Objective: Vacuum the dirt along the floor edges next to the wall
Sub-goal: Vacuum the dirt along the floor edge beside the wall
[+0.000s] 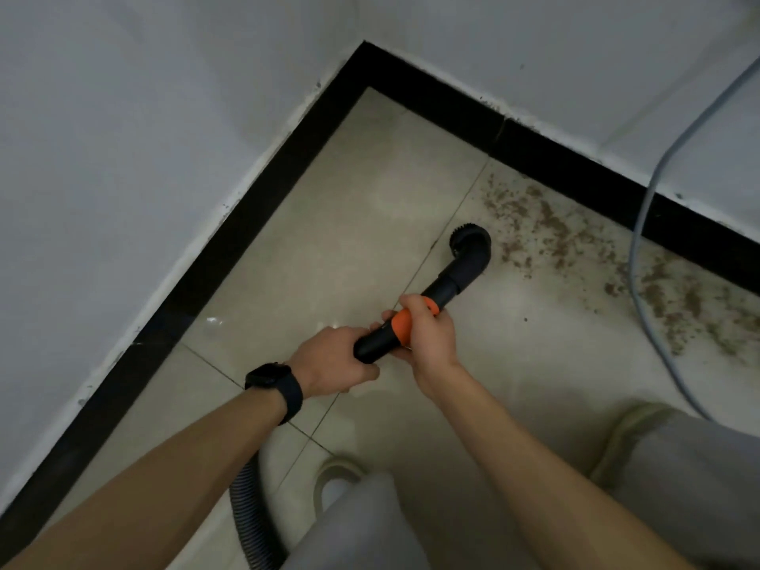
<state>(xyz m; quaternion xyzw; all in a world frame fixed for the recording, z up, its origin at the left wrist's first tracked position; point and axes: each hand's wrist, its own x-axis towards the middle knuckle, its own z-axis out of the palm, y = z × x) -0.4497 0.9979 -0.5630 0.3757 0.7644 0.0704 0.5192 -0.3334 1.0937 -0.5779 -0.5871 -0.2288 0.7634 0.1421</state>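
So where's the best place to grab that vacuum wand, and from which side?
Grip the wand at its orange collar and the black section behind it, from above: it slants down to the floor, and its bent brush head must stay free to reach the dirt. The left hand and right hand do so.

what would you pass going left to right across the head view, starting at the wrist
watch → left hand → right hand → brush head → dirt
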